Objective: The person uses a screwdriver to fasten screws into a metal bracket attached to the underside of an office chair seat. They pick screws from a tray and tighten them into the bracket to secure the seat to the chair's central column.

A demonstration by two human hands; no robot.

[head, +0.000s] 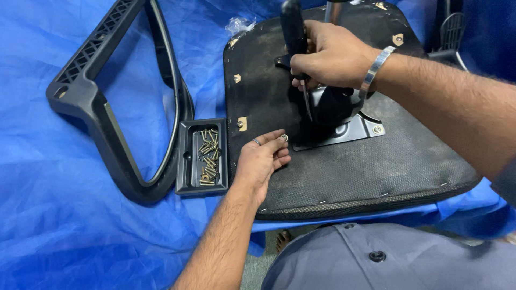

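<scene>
An upturned black chair seat (376,172) lies on blue sheeting, its black metal mechanism plate (349,126) bolted at the middle. My right hand (330,56) grips the black handle of a screwdriver (294,32) held upright, its shaft pointing down at the plate's near-left corner. My left hand (260,161) rests on the seat's underside beside that corner, a small silver screw or washer (284,138) pinched at its fingertips. A metal bangle circles my right wrist.
A small black tray (189,161) with several brass screws sits left of the seat. A black plastic armrest frame (107,102) lies further left on the blue sheeting (54,215). A clear plastic bag (239,24) lies behind the seat. Chair parts stand at top right.
</scene>
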